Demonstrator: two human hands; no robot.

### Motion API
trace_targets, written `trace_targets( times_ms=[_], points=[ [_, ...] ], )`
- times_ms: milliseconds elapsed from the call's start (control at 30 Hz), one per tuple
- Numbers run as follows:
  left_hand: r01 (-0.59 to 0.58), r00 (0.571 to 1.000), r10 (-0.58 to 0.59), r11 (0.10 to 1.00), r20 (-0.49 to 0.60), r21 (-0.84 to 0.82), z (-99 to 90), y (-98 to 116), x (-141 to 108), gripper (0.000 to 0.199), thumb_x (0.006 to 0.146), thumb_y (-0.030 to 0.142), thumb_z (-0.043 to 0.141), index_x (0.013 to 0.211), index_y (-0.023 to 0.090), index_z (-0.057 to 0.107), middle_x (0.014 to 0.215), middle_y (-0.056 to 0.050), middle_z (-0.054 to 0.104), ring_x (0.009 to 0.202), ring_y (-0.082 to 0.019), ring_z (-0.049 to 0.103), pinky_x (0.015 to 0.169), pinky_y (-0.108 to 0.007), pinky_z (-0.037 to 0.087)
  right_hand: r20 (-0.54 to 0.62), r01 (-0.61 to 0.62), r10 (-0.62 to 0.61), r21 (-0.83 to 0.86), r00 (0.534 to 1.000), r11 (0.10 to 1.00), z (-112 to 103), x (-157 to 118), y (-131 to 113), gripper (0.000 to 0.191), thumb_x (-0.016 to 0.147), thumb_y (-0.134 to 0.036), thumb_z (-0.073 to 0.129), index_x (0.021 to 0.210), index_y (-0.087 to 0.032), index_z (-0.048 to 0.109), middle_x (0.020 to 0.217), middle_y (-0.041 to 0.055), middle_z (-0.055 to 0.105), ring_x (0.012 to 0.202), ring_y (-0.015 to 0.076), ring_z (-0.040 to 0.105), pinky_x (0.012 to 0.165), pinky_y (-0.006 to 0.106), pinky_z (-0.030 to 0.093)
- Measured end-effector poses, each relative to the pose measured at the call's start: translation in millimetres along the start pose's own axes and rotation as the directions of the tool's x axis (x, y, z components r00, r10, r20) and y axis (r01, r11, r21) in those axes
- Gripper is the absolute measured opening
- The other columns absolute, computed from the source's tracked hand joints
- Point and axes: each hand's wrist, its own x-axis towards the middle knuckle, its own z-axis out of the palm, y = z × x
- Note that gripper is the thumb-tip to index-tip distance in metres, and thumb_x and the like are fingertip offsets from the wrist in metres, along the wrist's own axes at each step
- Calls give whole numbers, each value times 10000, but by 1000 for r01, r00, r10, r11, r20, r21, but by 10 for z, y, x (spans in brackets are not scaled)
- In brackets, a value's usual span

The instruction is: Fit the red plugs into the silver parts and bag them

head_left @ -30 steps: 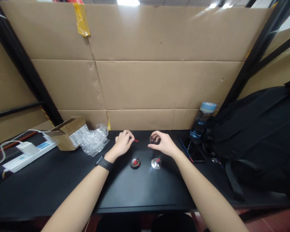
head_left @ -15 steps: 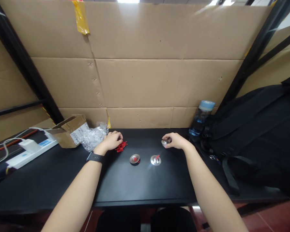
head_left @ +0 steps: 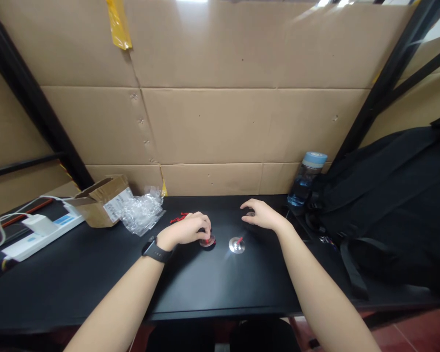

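The table [head_left: 190,293] spreads beneath the fingers of both the left hand [head_left: 188,230] and the right hand [head_left: 263,214]. The backpack [head_left: 403,210] sits well to the right of the right fingers, and the bottle [head_left: 307,180] stands on that same side, farther off than their tips. Well to the left of the left fingers stands the box [head_left: 99,208], the wrap [head_left: 143,212] lying between.

The left fingers bend down, tips gathered at the left disc [head_left: 208,243]; whether they pinch it or only touch it is too small to tell. The right thumb and fingers are spread, with the right disc [head_left: 251,213] showing in the gap. The middle disc [head_left: 236,246] lies between the two sets of fingertips, nearer the body than the right ones, its red tab [head_left: 240,240] slanting up. Red cords [head_left: 178,218] lie just beyond the left fingers.

A hold low at the centre should serve better than the thin rim. The right thumb and fingers are best kept wide, clear of the right disc's edge, since it could skid.
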Motion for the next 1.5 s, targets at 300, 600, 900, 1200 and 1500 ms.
trace_targets(
  times_ms=[300, 600, 900, 1200, 1500],
  points=[
    [159, 987, -158, 983, -15, 91, 42, -23, 1, 37, 838, 346, 734, 836, 315, 754, 1205, 11, 619, 1155, -256, 497, 938, -383, 350, 64, 278, -282, 57, 957, 959, 190, -9, -559, 305, 843, -275, 735, 1140, -221, 694, 1136, 79, 688, 1047, 234, 647, 909, 346, 504],
    [63, 950, -63, 998, -305, -10, 113, 150, 99, 174, 994, 306, 496, 931, 247, 647, 1275, -40, 558, 1196, -244, 478, 1011, -421, 386, -56, 290, -285, 262, 957, 920, 407, 29, -668, 688, 695, -329, 875, 1307, -257, 568, 1230, 74, 668, 1041, 226, 652, 855, 336, 531],
    [107, 835, -192, 976, -516, -189, 256, 160, 238, 216, 1009, 315, 446, 956, 243, 642, 1276, -59, 541, 1208, -249, 487, 1060, -466, 393, -278, 266, -192, 259, 941, 928, 472, 68, -770, 396, 795, -235, 743, 1164, -253, 601, 1045, 18, 723, 838, 159, 678, 678, 262, 495],
    [-30, 845, -243, 868, -477, -495, 305, 115, 288, 277, 1009, 399, 457, 963, 229, 670, 1220, -82, 570, 1201, -224, 542, 1086, -392, 426, -331, 237, -142, 266, 933, 934, 510, 48, -839, 408, 773, -285, 743, 1156, -258, 605, 996, 17, 720, 837, 177, 668, 732, 282, 518],
    [102, 773, -282, 940, -569, -326, 137, -163, 212, 279, 995, 406, 461, 950, 218, 663, 1199, -81, 600, 1178, -229, 560, 1083, -409, 409, -349, 173, -97, 195, 932, 966, 441, 69, -758, 461, 733, -238, 707, 1184, -240, 610, 918, 2, 708, 718, 151, 638, 729, 274, 511]
  ],
)
